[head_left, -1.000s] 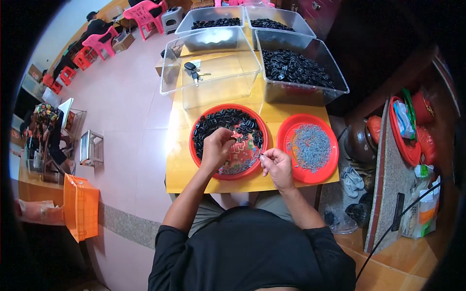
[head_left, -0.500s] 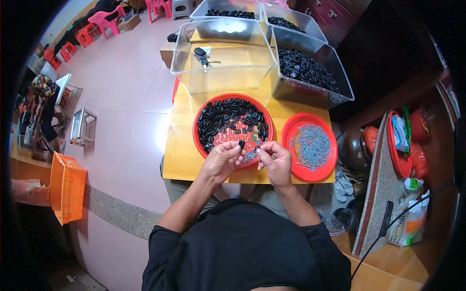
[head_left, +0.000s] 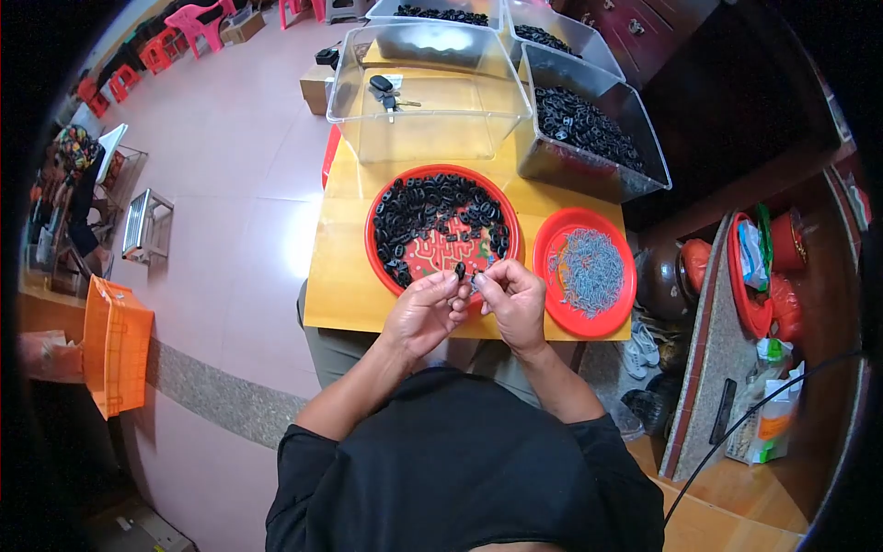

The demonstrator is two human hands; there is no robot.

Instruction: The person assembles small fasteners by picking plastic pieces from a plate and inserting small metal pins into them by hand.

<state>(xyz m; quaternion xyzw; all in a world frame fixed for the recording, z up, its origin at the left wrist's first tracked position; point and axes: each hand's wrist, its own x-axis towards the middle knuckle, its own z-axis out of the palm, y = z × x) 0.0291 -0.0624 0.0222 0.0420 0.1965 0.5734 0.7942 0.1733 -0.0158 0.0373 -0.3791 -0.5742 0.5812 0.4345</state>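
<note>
Above the near rim of a red round basin (head_left: 372, 247), my left hand (head_left: 421, 315) pinches a small black oval plastic piece (head_left: 460, 270) upright between thumb and fingertips. Close beside it, my right hand (head_left: 517, 308) is closed in a pinch, its fingertips almost touching the black piece. What my right fingers hold is too small to make out. Inside the basin, many similar black pieces (head_left: 432, 196) are heaped around the far side and the left, over a patterned bottom. To the right, a red plate (head_left: 593, 329) bears a pile of small grey screw-like pins (head_left: 591, 271).
On the yellow table (head_left: 336, 276), a clear bin (head_left: 428, 138) stands behind the basin; car keys (head_left: 388, 97) show through it. Another clear bin (head_left: 598, 175) holds black pieces, with more bins behind. An orange crate (head_left: 120, 345) stands left; a cluttered shelf (head_left: 704, 386) is right.
My right hand has moved left, bringing its fingertips up to the black piece in my left hand. The whole view has shifted slightly.
</note>
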